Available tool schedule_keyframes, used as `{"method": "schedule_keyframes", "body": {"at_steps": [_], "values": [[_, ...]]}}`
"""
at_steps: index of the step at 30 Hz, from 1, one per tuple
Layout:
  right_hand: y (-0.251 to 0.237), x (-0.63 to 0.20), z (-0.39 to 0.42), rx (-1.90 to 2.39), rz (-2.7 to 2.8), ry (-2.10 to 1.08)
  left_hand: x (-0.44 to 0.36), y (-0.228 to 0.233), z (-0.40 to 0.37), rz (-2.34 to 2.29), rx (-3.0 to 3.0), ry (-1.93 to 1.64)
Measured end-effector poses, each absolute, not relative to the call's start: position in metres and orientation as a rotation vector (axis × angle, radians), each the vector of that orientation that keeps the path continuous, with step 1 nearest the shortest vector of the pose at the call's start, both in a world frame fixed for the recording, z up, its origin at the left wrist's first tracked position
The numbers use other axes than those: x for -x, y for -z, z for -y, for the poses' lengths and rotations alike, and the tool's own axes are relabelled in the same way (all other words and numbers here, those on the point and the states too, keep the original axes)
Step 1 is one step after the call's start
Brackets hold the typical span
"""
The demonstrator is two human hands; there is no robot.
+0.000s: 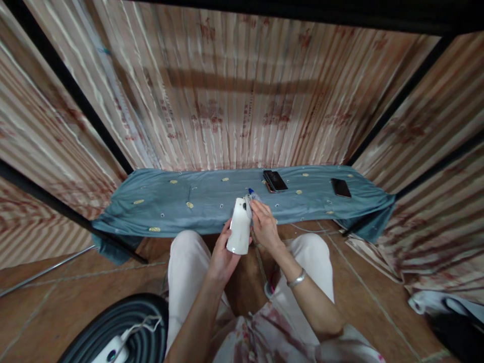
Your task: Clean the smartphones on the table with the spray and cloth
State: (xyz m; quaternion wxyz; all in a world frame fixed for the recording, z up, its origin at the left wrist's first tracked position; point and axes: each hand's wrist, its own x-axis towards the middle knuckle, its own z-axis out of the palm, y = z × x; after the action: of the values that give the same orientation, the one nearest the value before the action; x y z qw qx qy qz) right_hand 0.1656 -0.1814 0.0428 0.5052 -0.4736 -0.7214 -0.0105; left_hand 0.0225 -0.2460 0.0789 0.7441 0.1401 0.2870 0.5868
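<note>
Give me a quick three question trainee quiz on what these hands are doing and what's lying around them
1. True or false: the left hand holds the white device from below.
2. What does the right hand touch? A) the device's top B) a phone C) the cloth
3. How many phones lie on the blue cloth?

Key
1. True.
2. A; a blue tip shows just above the fingers.
3. Two: one near the middle, one farther right.

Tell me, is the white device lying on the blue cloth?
No, the white device is held up in the left hand, while the right hand touches its top, in front of the blue cloth.
</note>
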Motion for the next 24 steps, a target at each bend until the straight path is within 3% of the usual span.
{"method": "schedule_keyframes", "body": {"at_steps": [9, 17, 24], "values": [[-0.044, -0.151, 0.215, 1.050, 1.824, 0.176, -0.030, -0.079, 0.242, -0.635, -0.214, -1.354], [-0.042, -0.123, 0.257, 0.995, 1.935, 0.060, -0.030, -0.060, 0.227, -0.654, -0.251, -1.389], [-0.052, -0.123, 0.224, 0.978, 2.033, 0.107, -0.030, -0.045, 0.221, -0.779, -0.401, -1.457]]}}
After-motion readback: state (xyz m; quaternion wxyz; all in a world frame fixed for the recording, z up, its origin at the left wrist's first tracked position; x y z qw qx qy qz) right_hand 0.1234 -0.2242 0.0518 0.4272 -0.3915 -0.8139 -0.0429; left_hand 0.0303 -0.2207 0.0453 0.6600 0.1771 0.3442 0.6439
